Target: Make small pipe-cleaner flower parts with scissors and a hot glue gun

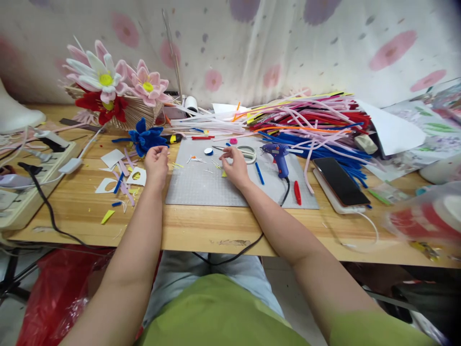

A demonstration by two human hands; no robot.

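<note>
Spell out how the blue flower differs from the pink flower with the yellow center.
Color: the blue flower looks deep blue, while the pink flower has pale pink petals around yellow.
Position: the blue flower is low at the wooden table, near the left hand; the pink flower is raised in the bouquet.
Pose: the pink flower shows its center; the blue flower shows none.
Shared: both have several fuzzy petals.

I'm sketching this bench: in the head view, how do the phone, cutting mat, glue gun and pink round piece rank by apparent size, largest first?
1. Cutting mat
2. Phone
3. Glue gun
4. Pink round piece
Nearness to the camera may flatter the phone.
</note>
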